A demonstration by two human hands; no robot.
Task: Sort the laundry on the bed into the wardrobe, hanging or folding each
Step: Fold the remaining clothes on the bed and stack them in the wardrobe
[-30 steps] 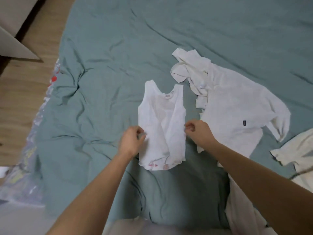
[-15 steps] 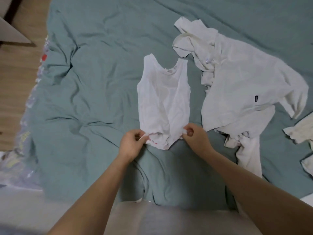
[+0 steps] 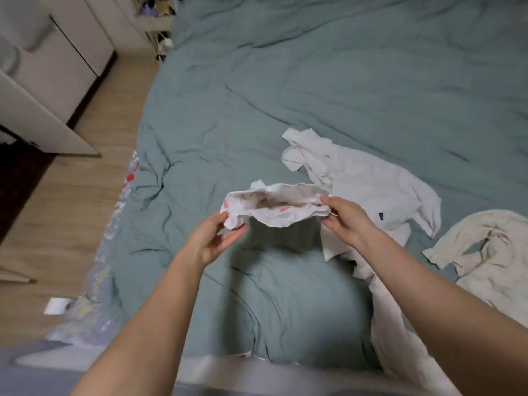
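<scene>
A: What covers the bed (image 3: 328,90)?
B: A teal sheet, with 2 cream garments (image 3: 368,178) lying right.
A: The small white top (image 3: 274,208)?
B: Lifted above the sheet, left hand (image 3: 213,238) and right hand (image 3: 344,221) each pinching an end.

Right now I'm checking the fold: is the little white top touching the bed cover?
Apart. The head view shows the little white top held up between the left hand and right hand, casting a shadow on the bed cover below.
</scene>
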